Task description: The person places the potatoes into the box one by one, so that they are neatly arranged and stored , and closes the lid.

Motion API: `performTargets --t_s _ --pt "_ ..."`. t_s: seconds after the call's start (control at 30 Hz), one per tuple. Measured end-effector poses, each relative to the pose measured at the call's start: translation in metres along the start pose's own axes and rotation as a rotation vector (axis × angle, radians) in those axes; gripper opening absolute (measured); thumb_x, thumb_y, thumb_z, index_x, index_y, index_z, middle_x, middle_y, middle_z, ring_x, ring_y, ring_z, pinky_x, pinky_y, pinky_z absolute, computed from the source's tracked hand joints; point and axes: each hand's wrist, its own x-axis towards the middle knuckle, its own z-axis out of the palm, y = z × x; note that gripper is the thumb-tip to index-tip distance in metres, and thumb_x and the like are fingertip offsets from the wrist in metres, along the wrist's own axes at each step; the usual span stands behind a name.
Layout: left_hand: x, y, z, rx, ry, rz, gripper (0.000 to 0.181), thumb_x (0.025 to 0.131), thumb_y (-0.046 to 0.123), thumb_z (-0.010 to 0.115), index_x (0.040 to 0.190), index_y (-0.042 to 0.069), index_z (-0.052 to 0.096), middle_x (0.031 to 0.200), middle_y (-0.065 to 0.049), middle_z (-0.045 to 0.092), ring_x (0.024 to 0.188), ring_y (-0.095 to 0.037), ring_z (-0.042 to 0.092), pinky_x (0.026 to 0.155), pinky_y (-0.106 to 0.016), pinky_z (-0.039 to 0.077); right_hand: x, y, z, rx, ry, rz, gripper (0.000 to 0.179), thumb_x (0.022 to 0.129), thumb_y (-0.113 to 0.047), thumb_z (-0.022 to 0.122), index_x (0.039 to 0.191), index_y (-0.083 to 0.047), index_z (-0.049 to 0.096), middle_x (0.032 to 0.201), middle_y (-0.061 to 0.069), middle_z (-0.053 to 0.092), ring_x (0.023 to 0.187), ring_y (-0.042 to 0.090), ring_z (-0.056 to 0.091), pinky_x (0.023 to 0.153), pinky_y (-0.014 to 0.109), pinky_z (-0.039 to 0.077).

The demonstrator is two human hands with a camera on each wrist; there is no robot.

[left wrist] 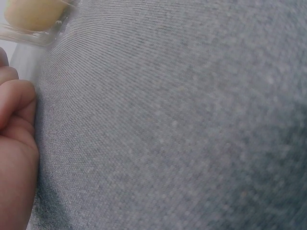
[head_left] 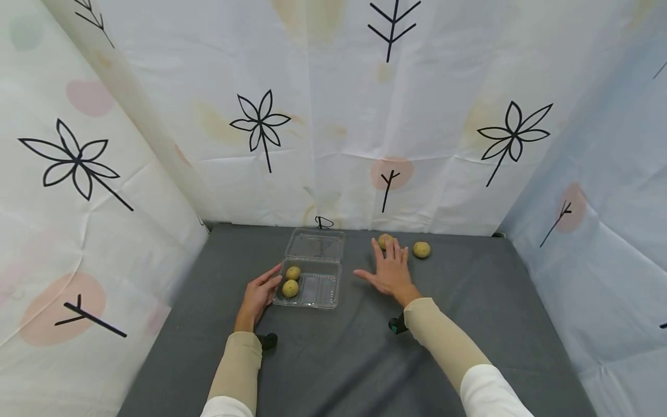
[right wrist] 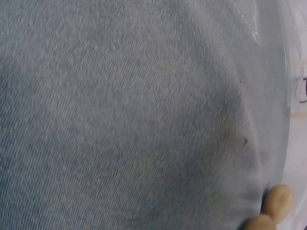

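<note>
A clear plastic clamshell box point(head_left: 320, 289) lies with its lid point(head_left: 315, 244) folded back, away from the person. Inside, along its left side, sit two small yellow potatoes point(head_left: 290, 288). My left hand point(head_left: 257, 296) holds the box's left edge, thumb and fingers at the rim. In the left wrist view, bent fingers point(left wrist: 17, 103) show below a corner of the box point(left wrist: 36, 38). Over by the loose potatoes, my right hand point(head_left: 392, 273) reaches with fingers spread, partly covering one potato point(head_left: 385, 241). Another potato point(head_left: 421, 249) lies to its right.
Dark grey cloth point(head_left: 344, 353) covers the table. Patterned white curtains point(head_left: 333, 116) rise along the back and both sides. The right wrist view shows a potato point(right wrist: 278, 203) near the table's far edge.
</note>
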Motion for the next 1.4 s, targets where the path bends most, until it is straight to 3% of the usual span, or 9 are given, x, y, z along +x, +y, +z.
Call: performTargets --t_s 0.17,0.4,0.6,0.73,0.97,1.17,1.4 --pt "0.009 -0.011 -0.005 0.029 0.003 -0.006 0.046 0.1 0.026 0.068 0.145 0.024 0.06 0.056 0.01 0.04 0.045 -0.004 0.027 0.047 -0.022 0.029 -0.003 0.01 -0.003 0.068 0.016 0.014 0.105 0.087 -0.076 0.06 0.164 -0.015 0.023 0.17 0.022 0.01 0.156 0.048 0.01 0.123 0.068 0.009" --pt "0.017 -0.017 -0.008 0.035 0.0 0.002 0.051 0.096 0.03 0.073 0.144 0.023 0.06 0.058 0.011 0.042 0.045 -0.005 0.028 0.046 -0.022 0.031 -0.007 0.022 -0.006 0.097 0.018 0.044 0.108 0.087 -0.071 0.065 0.163 -0.01 0.02 0.168 0.025 0.012 0.155 0.048 0.013 0.124 0.063 0.016" --pt "0.017 -0.019 -0.008 0.026 0.02 -0.019 0.045 0.095 0.029 0.074 0.139 0.027 0.065 0.058 0.009 0.043 0.045 -0.006 0.028 0.045 -0.023 0.029 -0.009 0.036 -0.007 0.168 0.085 0.058 0.108 0.085 -0.065 0.073 0.163 -0.011 0.022 0.165 0.026 0.016 0.151 0.05 0.018 0.118 0.067 0.025" --pt "0.016 -0.018 -0.009 0.039 0.018 -0.022 0.047 0.095 0.032 0.074 0.141 0.027 0.064 0.061 0.01 0.045 0.046 -0.006 0.028 0.046 -0.022 0.029 -0.008 0.045 -0.006 0.225 0.14 0.053 0.106 0.085 -0.059 0.077 0.161 -0.008 0.024 0.162 0.028 0.02 0.147 0.051 0.022 0.116 0.067 0.027" --pt "0.014 -0.015 -0.009 0.072 0.004 0.009 0.049 0.096 0.033 0.072 0.143 0.027 0.061 0.057 0.01 0.043 0.044 -0.006 0.026 0.046 -0.023 0.029 -0.005 0.051 -0.002 0.388 0.183 0.118 0.099 0.086 -0.052 0.079 0.16 -0.009 0.028 0.158 0.025 0.025 0.147 0.046 0.024 0.117 0.064 0.029" --pt "0.013 -0.013 -0.007 0.08 0.003 0.01 0.049 0.097 0.033 0.071 0.144 0.027 0.061 0.055 0.011 0.04 0.044 -0.005 0.026 0.046 -0.022 0.029 -0.005 0.053 0.005 0.509 0.246 0.146 0.086 0.089 -0.039 0.08 0.155 -0.004 0.037 0.149 0.027 0.035 0.145 0.046 0.026 0.119 0.063 0.024" --pt "0.0 0.001 -0.001 0.04 0.003 -0.015 0.045 0.1 0.022 0.067 0.145 0.022 0.059 0.056 0.009 0.04 0.044 -0.005 0.027 0.047 -0.023 0.029 -0.007 0.055 0.014 0.564 0.237 0.21 0.079 0.093 -0.033 0.077 0.154 -0.001 0.037 0.15 0.028 0.035 0.144 0.048 0.028 0.119 0.061 0.025"
